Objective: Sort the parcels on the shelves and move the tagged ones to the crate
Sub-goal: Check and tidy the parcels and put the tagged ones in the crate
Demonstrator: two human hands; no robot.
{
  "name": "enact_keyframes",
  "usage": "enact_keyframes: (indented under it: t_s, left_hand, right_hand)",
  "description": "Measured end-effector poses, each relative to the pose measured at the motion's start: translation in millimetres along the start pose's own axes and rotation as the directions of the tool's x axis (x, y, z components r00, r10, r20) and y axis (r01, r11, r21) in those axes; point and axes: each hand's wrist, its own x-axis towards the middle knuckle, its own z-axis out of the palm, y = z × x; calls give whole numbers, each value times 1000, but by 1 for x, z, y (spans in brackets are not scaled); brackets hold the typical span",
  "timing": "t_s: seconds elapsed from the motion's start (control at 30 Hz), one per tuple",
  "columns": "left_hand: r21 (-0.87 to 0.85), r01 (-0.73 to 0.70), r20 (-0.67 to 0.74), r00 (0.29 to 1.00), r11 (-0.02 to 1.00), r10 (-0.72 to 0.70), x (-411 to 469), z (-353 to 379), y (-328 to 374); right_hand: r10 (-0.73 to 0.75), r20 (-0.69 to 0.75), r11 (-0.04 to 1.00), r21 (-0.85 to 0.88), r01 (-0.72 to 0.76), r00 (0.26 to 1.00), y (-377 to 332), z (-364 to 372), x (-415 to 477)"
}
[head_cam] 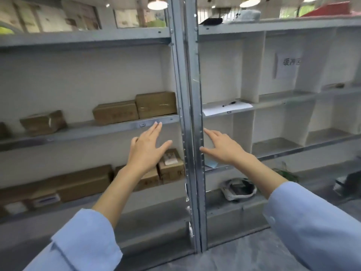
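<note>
Brown cardboard parcels stand on two grey metal shelves at the left. The middle shelf [109, 129] carries a tilted parcel [43, 122], a flat parcel [115, 112] and a taller parcel [156, 104] at its right end. On the shelf below, a small parcel with a white label [172, 166] sits beside a long box [78, 182] and more labelled parcels at far left. My left hand [146, 147] is stretched out, fingers straight, in front of these shelves and holds nothing. My right hand [222, 146] reaches past the steel post [192, 124], fingers straight and empty. No crate is in view.
The right shelf unit has white dividers; a sheet of paper [226, 108] with a pen lies on one shelf, and a paper sign [287, 64] hangs at the back. A white bag with dark contents [238, 189] sits on a low shelf. A light blue item [212, 163] lies below my right hand.
</note>
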Motion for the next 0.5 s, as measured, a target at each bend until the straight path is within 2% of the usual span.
enact_keyframes:
  t_s: [0.2,0.5]
  left_hand:
    - [52,114,-55,992,992,-111,11,-25,-83]
    - [92,247,-128,964,965,-234,39,-28,-174]
  right_hand:
    - [-99,32,995,18,98,995,-75,30,65]
    - [-253,42,964,91,248,967,-131,72,171]
